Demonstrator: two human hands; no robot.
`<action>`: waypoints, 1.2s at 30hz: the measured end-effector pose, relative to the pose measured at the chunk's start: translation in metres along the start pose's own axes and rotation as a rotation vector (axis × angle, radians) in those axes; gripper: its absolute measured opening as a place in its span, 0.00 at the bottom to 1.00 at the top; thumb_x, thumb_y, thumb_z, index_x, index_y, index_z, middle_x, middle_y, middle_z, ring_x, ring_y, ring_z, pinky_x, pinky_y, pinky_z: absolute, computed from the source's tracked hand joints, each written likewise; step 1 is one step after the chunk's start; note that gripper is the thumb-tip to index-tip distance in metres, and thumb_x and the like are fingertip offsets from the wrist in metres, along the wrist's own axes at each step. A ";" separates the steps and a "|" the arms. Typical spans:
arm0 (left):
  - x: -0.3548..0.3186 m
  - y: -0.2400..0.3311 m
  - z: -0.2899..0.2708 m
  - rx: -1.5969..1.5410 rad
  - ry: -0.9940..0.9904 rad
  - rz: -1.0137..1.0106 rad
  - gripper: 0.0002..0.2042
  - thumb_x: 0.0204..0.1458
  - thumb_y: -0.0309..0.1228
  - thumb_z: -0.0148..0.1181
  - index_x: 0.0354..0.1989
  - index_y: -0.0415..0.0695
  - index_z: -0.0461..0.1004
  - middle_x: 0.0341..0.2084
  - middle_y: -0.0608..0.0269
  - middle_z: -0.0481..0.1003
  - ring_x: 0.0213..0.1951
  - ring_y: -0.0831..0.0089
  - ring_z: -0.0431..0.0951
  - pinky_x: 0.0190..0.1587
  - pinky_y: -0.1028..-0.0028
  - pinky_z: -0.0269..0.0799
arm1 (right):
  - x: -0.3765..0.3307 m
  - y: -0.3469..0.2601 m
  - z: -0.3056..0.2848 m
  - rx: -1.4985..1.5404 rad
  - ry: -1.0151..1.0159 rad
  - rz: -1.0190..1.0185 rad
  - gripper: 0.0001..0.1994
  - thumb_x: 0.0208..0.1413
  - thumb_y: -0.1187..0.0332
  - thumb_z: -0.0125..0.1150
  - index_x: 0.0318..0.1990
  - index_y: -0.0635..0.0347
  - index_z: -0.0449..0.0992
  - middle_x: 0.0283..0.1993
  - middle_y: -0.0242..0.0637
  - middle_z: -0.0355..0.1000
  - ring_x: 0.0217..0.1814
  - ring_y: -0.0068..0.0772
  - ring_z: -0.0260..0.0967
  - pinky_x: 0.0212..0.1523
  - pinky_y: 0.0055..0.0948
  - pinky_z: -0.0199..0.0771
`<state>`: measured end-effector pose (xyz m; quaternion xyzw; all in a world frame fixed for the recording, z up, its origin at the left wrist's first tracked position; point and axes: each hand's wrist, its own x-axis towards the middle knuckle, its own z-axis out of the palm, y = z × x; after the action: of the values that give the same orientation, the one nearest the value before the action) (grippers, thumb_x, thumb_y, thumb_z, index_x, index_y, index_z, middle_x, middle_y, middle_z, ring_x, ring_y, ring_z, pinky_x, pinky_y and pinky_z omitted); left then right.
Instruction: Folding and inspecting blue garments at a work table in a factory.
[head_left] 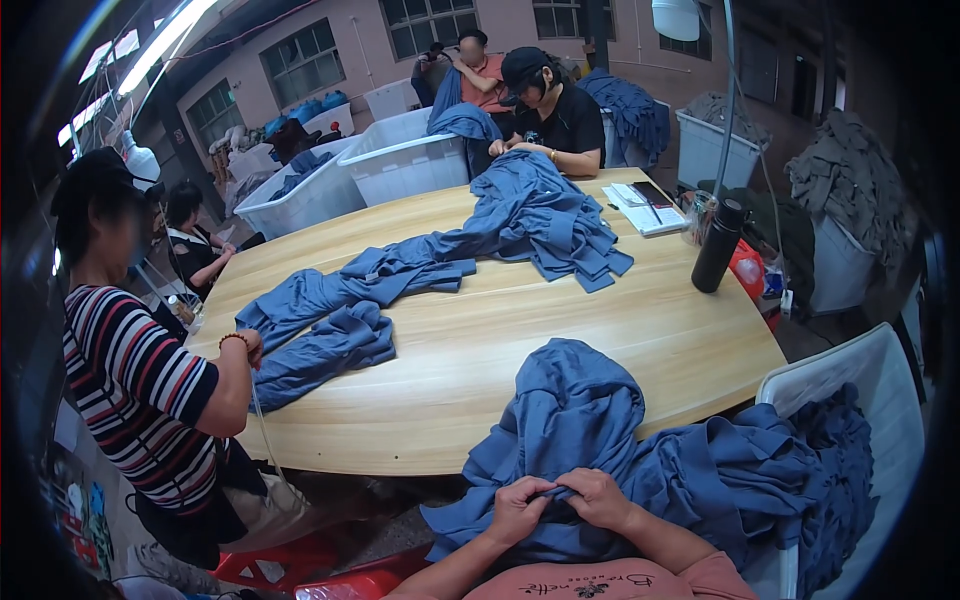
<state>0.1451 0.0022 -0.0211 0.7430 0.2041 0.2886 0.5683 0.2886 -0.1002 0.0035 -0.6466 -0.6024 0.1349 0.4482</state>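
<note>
My left hand (517, 508) and right hand (598, 497) meet at the near edge of the surface (560, 330), both pinching a small fold of the blue garment (580, 420) between thumbs and fingers. Each grip is clenched on cloth, fingertips nearly touching. The garment is heaped in front of me, part on the surface, part trailing over the edge toward my lap and into the white bin (880, 400) at my right. To do this well, I judge I should keep the fold taut between the 2 grips and work close to the seam, so the fabric does not bunch. Across the surface, 2 other people handle more blue garments (440, 260); a black bottle (718, 245) stands well apart.
</note>
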 end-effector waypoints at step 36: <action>0.037 0.003 -0.011 0.243 0.025 0.005 0.04 0.43 0.21 0.59 0.29 0.38 0.76 0.21 0.62 0.73 0.24 0.73 0.73 0.28 0.77 0.66 | -0.002 -0.007 -0.013 -0.688 0.191 -0.383 0.10 0.42 0.71 0.57 0.35 0.49 0.77 0.45 0.31 0.70 0.50 0.31 0.66 0.59 0.42 0.48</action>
<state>0.1653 0.0330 -0.0088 0.8033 0.2427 0.2723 0.4709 0.2924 -0.1083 0.0153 -0.6445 -0.6775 -0.2212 0.2768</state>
